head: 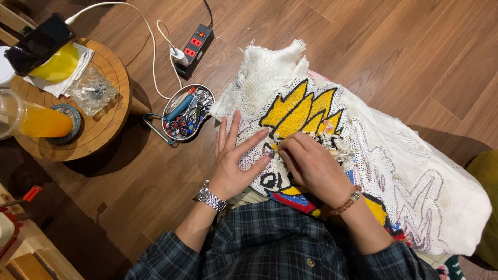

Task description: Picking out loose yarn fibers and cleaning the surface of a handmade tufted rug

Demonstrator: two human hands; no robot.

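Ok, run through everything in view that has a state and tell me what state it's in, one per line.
left hand: flat, fingers spread, pressing the canvas
right hand: curled around a small tool, tip at the tufts
rug canvas: draped over the lap, partly tufted, outlines unfilled on the right
power strip: switch lit, one charger plugged in
phone: screen dark, cable attached
cup of orange drink: partly filled
tool tin: open, filled with scissors

Canvas [415, 176]: coarse white woven cloth, frayed edges.
Yarn [301, 109]: fuzzy yellow tufts, matt.
Floor [363, 41]: smooth wood planks, low sheen.
Watch [210, 198]: shiny metal links.
Bracelet [347, 201]: glossy beads.
Sleeves [270, 243]: soft plaid cloth.
Stool [104, 129]: smooth, pale wood.
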